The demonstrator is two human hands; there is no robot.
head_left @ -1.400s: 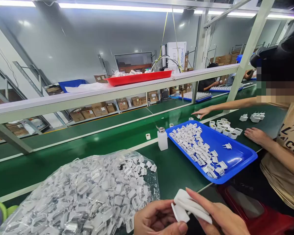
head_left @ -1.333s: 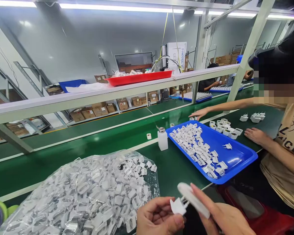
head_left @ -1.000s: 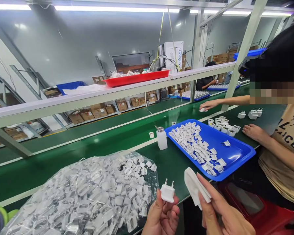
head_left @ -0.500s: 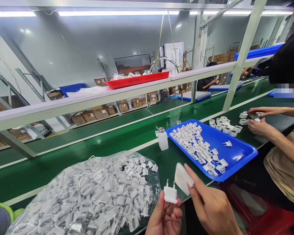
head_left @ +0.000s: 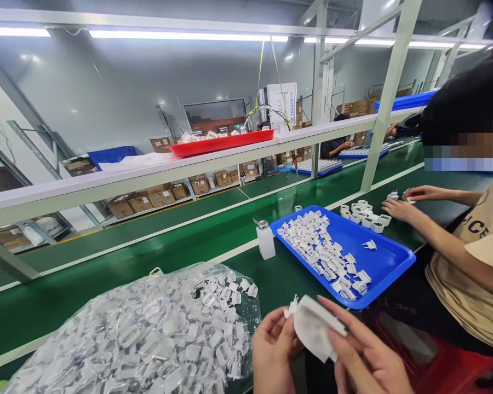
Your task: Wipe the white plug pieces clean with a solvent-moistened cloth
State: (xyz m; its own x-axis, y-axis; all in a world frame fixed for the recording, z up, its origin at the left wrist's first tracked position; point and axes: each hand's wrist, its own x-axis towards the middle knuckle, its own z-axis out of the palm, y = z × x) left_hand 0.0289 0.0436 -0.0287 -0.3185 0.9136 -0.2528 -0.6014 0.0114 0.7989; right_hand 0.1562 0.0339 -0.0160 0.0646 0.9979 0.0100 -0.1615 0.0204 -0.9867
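Observation:
My left hand (head_left: 273, 347) is closed on a small white two-pin plug housing (head_left: 291, 307), its pins pointing up and its lower part hidden by my fingers and the cloth. Folded between the fingers of my right hand (head_left: 367, 350) is a white cloth (head_left: 315, 331), its near edge against the plug housing and my left fingers. To the left lies a clear plastic bag (head_left: 252, 317) full of white plug housings. Beyond my hands, more of these parts (head_left: 320, 241) lie in a blue tray (head_left: 388, 268).
A white pump bottle (head_left: 265, 241) stands at the tray's left corner. White housings (head_left: 363, 213) are grouped behind the tray, near a co-worker's hands (head_left: 402, 208). A red tray (head_left: 222, 143) rests on the shelf rail (head_left: 148, 175) above the green bench. A red stool (head_left: 439, 355) is at lower right.
My right hand has brought the cloth down and over to the plug housing, now partly covering it. The plug housing has turned in my left hand. The view has shifted slightly.

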